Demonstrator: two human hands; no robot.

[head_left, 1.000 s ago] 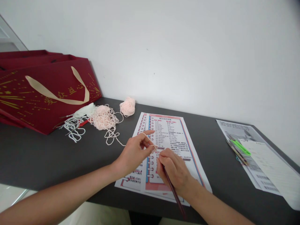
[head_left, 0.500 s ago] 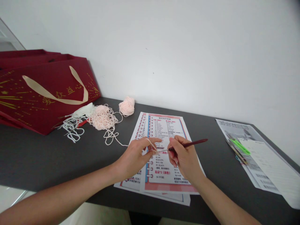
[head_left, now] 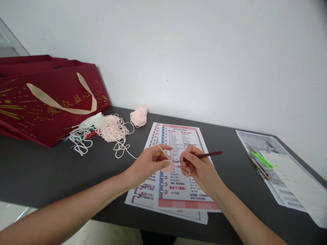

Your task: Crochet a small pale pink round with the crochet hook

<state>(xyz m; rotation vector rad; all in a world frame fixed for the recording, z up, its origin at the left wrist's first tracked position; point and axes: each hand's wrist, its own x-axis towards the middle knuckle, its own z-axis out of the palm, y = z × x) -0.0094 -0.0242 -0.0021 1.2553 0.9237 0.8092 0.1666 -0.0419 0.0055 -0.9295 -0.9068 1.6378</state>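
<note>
Pointing left, toward your pinch

Your right fingers curl snugly round the hook, its long axis nearly crosswise. At its tip, just leftward, your left fingers pinch the yarn strand; whether it's caught is too small to tell. Under the hook lies the printed sheet; farther, leftward, a yarn ball on the worktop.

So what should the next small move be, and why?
Perhaps the right hand should catch the pale pink yarn strand with the slim dark-red-handled metal hook: the hook reaches the small pale round piece pinched in the left hand, where the strand runs straight.
</note>
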